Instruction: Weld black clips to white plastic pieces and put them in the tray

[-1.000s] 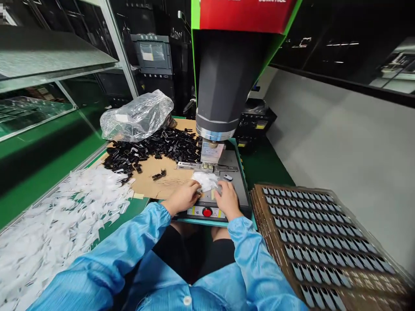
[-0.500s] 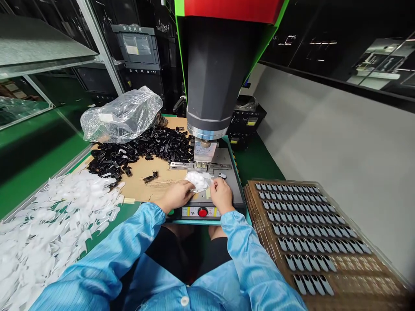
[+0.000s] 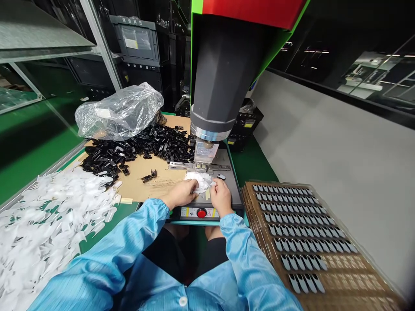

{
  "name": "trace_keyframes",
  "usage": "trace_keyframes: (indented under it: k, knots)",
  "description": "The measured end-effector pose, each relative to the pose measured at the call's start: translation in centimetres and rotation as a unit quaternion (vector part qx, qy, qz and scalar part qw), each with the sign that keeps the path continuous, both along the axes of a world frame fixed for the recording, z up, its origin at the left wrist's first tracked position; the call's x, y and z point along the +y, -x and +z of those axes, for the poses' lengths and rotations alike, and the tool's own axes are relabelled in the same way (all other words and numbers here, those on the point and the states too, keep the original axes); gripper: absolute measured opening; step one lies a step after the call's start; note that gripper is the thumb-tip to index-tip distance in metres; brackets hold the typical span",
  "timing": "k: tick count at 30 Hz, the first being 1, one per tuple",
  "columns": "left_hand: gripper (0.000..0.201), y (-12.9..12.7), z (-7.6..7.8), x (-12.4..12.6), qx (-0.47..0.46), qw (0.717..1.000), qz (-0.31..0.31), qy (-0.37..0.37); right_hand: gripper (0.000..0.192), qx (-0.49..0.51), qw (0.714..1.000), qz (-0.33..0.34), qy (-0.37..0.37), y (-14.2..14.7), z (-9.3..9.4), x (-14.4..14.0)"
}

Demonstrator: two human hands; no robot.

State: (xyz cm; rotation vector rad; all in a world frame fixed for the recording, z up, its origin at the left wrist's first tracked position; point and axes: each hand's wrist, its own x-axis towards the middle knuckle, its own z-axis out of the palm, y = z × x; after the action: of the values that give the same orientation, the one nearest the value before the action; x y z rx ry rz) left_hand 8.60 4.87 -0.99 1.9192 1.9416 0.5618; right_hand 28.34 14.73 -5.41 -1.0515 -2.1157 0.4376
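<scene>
A small pile of thin white tongue-shaped pieces (image 3: 200,180) lies on the dark machine base, below the press head. My left hand (image 3: 183,192) is closed at the pile's left edge, its fingertips against the pieces; what they grip is hidden. On the other side, my right hand (image 3: 222,196) pinches a white tongue-shaped piece (image 3: 212,183) between thumb and fingers. A grey tongue-shaped part with a dark end (image 3: 221,176) lies just behind my right fingers. Behind the pile sits a metal fixture (image 3: 201,166) under the press tool (image 3: 206,151).
Many white pieces (image 3: 48,216) spread over the left table. Black clip-like parts (image 3: 136,149) are heaped on cardboard behind, beside a clear plastic bag (image 3: 121,112). A red button (image 3: 201,213) fronts the base. Stacked brown trays (image 3: 337,283) with rows of grey parts stand right.
The camera view has shifted slightly. My left hand has moved a little further over the pile's edge. My right hand stays close to the same spot, pinching.
</scene>
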Motion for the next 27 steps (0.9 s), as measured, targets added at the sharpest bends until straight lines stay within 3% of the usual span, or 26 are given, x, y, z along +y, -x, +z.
trace_keyframes:
  k: [8,14,20,27]
  knots:
    - [0.003,1.9,0.7,-0.6,-0.118,0.991,-0.013,-0.067,0.026,0.052,0.998,-0.002,0.042,-0.4,0.2,0.6]
    - [0.013,4.1,1.0,2.6,-0.067,0.976,0.051,-0.202,0.026,-0.004,1.0,-0.007,-0.005,2.6,2.1,2.7]
    - [0.02,2.7,-1.2,6.3,-0.048,0.969,0.075,-0.23,0.031,-0.114,0.991,0.011,-0.07,5.4,3.0,3.9]
    - [0.031,0.7,-1.8,6.9,0.022,0.975,0.063,-0.214,0.05,-0.196,0.975,0.061,-0.088,4.9,3.3,3.0]
